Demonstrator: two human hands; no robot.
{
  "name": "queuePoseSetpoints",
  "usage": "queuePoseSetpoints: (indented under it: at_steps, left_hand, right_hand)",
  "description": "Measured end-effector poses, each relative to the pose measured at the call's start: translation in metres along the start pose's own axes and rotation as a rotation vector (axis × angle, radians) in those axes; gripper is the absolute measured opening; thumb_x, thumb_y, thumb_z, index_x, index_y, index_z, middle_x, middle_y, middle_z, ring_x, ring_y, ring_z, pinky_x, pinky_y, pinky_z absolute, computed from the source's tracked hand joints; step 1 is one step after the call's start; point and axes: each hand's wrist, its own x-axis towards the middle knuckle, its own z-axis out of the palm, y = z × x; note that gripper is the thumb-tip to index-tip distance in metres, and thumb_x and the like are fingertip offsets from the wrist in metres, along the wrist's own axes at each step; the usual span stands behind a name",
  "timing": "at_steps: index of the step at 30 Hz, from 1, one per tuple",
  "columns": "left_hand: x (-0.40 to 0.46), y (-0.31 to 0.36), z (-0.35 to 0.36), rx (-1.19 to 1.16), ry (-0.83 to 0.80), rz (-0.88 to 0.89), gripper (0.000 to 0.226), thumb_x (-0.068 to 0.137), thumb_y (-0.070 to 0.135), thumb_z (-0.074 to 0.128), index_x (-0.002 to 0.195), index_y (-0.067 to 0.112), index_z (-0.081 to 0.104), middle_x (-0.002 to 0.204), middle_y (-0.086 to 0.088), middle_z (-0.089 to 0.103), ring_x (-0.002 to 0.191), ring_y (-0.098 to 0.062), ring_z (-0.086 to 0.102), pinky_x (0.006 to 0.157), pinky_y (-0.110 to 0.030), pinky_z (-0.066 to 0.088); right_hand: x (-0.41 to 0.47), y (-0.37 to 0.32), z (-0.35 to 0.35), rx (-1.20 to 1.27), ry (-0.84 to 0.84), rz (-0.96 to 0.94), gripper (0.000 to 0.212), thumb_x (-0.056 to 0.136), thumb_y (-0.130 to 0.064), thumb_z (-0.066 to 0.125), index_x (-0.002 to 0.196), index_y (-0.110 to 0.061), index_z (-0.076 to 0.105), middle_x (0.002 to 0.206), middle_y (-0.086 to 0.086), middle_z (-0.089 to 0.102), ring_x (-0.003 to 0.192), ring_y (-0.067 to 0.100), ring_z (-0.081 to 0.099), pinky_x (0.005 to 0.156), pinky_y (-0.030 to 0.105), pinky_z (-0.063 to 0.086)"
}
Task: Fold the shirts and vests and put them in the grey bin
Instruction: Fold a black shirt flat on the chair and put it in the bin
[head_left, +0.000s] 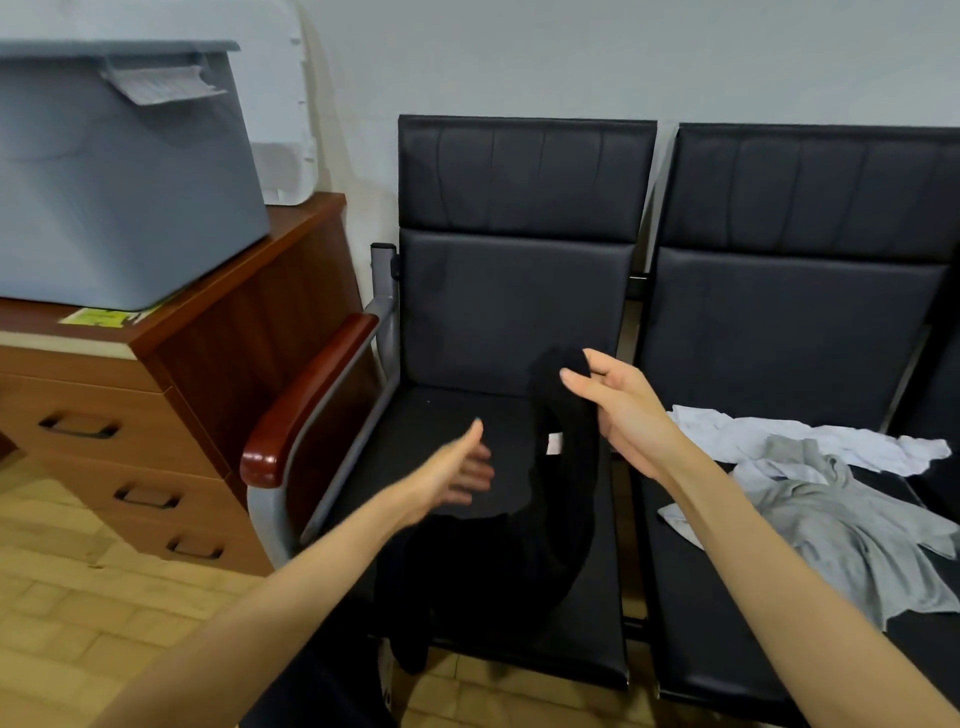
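Note:
A black garment (558, 499) hangs over the left black seat (395, 441), its lower part draped off the front edge. My right hand (618, 405) holds its top end up, fingers curled round the cloth. My left hand (462, 467) hovers above the seat to the left of the garment, thumb up and fingers loosely curled, holding nothing. The grey bin (119, 182) stands on the wooden cabinet at upper left. A grey shirt (841, 525) and a white garment (769, 436) lie crumpled on the right seat.
The wooden drawer cabinet (171, 415) sits left of the chairs, with a yellow paper (98, 316) under the bin. A red-brown armrest (306, 395) borders the left seat. White foam packing (283, 104) leans on the wall. Tiled floor lies below.

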Motion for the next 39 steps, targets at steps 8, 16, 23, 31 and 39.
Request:
queuePoseSetpoints:
  at_steps: [8, 16, 23, 31, 39]
  left_hand:
    - [-0.005, -0.024, 0.043, -0.382, -0.315, -0.02, 0.037, 0.094, 0.04, 0.055, 0.114, 0.01, 0.065, 0.089, -0.009, 0.068, 0.083, -0.021, 0.066, 0.078, -0.031, 0.052]
    - [-0.034, 0.022, -0.003, -0.617, -0.075, 0.365, 0.031, 0.074, 0.009, 0.07, 0.104, 0.012, 0.069, 0.094, -0.01, 0.071, 0.081, -0.019, 0.069, 0.073, -0.027, 0.055]
    - [-0.06, 0.079, -0.042, -0.257, 0.148, 0.753, 0.035, 0.071, -0.007, 0.072, 0.099, 0.014, 0.073, 0.078, 0.001, 0.07, 0.078, -0.012, 0.067, 0.075, -0.02, 0.053]
    - [-0.073, 0.112, -0.061, 0.21, 0.545, 1.011, 0.017, 0.077, 0.002, 0.076, 0.091, 0.012, 0.076, 0.083, -0.009, 0.071, 0.077, -0.009, 0.064, 0.079, -0.019, 0.05]
    - [-0.102, 0.15, -0.066, 0.344, 0.818, 1.105, 0.012, 0.096, 0.017, 0.057, 0.085, 0.016, 0.062, 0.084, -0.003, 0.058, 0.081, -0.006, 0.053, 0.073, -0.017, 0.042]
  right_hand:
    - [-0.009, -0.001, -0.018, 0.099, 0.207, -0.033, 0.022, 0.098, -0.009, 0.051, 0.116, -0.009, 0.063, 0.111, 0.009, 0.07, 0.105, 0.023, 0.067, 0.083, 0.032, 0.055]
    - [-0.021, 0.008, -0.047, 0.124, 0.469, -0.026, 0.016, 0.098, -0.013, 0.052, 0.106, -0.008, 0.065, 0.102, 0.004, 0.072, 0.095, 0.014, 0.069, 0.078, 0.029, 0.053]
    - [-0.033, 0.003, -0.05, 0.079, 0.372, -0.065, 0.017, 0.096, -0.008, 0.056, 0.11, -0.005, 0.064, 0.102, 0.009, 0.073, 0.098, 0.022, 0.07, 0.074, 0.028, 0.056]
    - [-0.031, -0.042, -0.041, -0.218, 0.376, -0.248, 0.008, 0.097, -0.013, 0.055, 0.093, -0.018, 0.059, 0.079, 0.01, 0.069, 0.073, 0.025, 0.065, 0.065, 0.044, 0.053]
    - [-0.027, -0.09, -0.016, -0.134, 0.398, -0.312, 0.012, 0.1, -0.013, 0.05, 0.097, -0.015, 0.062, 0.085, -0.002, 0.07, 0.075, 0.01, 0.068, 0.053, 0.02, 0.051]
